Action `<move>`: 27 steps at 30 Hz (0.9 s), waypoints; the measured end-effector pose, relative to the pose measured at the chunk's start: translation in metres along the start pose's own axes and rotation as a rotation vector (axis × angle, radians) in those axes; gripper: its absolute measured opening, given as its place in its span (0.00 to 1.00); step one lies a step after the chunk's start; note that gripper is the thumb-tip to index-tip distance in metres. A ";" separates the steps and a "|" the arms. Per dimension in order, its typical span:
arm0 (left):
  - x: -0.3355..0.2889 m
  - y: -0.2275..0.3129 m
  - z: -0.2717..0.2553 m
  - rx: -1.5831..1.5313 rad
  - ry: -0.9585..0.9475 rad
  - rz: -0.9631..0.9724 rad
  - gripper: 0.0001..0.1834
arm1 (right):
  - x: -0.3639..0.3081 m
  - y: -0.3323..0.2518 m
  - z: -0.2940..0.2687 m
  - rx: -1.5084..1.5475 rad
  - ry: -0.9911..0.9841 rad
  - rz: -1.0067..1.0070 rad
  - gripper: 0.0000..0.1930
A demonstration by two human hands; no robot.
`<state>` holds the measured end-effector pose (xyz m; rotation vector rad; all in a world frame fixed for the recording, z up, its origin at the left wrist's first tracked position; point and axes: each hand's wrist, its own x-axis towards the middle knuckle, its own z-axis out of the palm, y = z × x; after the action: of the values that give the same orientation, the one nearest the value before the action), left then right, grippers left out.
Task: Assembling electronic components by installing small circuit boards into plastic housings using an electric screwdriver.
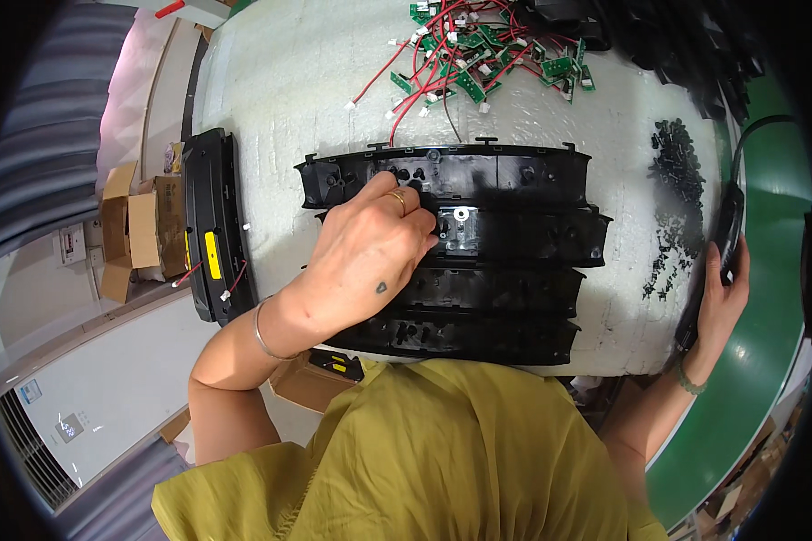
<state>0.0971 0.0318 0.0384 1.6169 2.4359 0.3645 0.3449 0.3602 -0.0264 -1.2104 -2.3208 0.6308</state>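
Observation:
Several long black plastic housings (523, 239) lie in stacked rows across the foam-covered table in front of me. My left hand (370, 239) is over the left part of the upper rows, its fingers curled and pressed together against the plastic. Whatever is between those fingertips is hidden. A white round piece (461, 214) sits in the second housing, just right of the fingers. At the table's right edge, my right hand (724, 293) is wrapped round a black corded electric screwdriver (729, 216), whose cable curves away from its far end.
Green circuit boards (474, 86) with red wires lie heaped at the far side. Small black parts (677, 167) are scattered on the right, below piled black plastic pieces (659, 45). An assembled black unit with a yellow label (212, 255) lies left. Cardboard boxes (144, 225) stand beyond it.

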 end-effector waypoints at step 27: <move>0.234 0.059 0.077 -0.334 0.082 0.491 0.05 | -0.006 -0.029 -0.004 0.050 0.076 0.016 0.25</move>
<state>0.0815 0.2774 -0.0221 2.0444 1.8639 0.8726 0.3315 0.3410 -0.0073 -1.2107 -2.2218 0.6341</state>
